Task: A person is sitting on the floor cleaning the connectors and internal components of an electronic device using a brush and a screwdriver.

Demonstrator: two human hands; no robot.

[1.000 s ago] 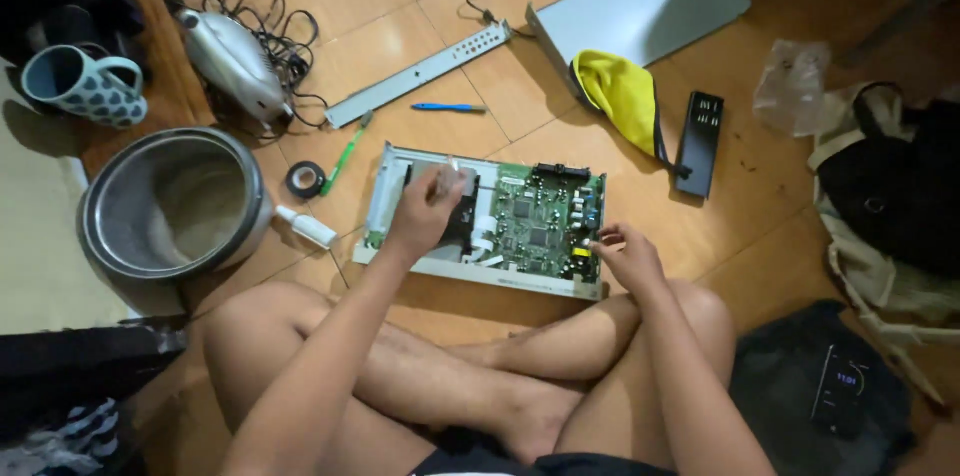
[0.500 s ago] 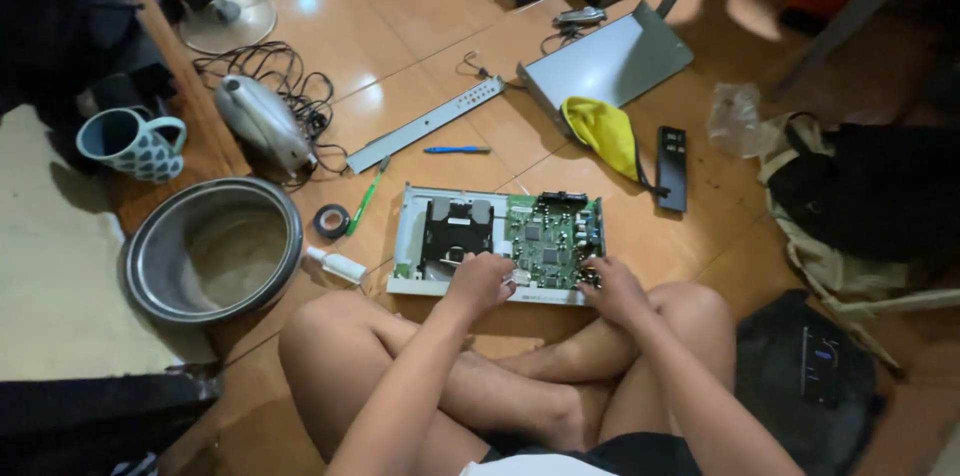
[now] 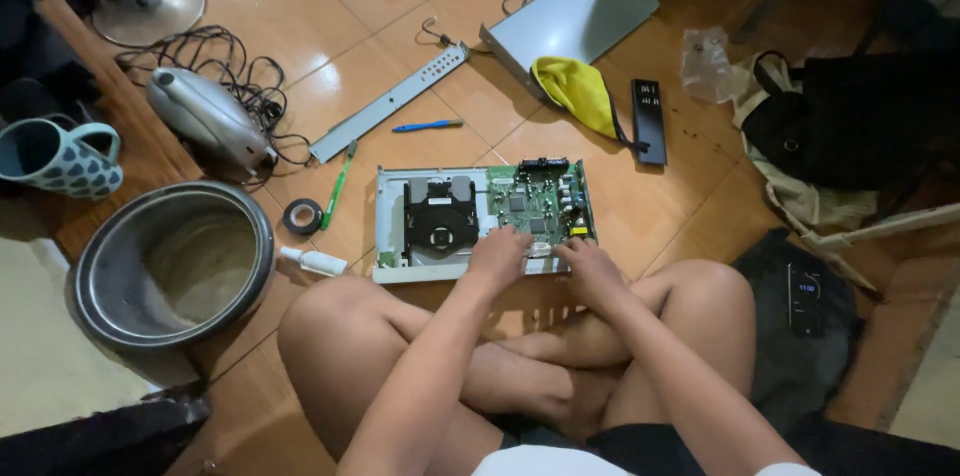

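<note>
Green circuit board (image 3: 538,204) — both curled hands, left hand (image 3: 497,256) and right hand (image 3: 590,266), now meet at its near edge.

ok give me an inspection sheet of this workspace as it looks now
surface: tiled floor, glossy, person sits cross-legged on it
job's things: opened player, lid off, green board and disc drive exposed
clutter: metal cover, yellow cloth, remote, metal strip, blue pen, green screwdriver, tape roll, steel pot, mug, plastic bag
grippers: left hand and right hand both rest on the player's near edge; grip cannot be told
cables: black tangle beside a grey appliance
surroundings: dark bag, phone on dark cloth
</note>
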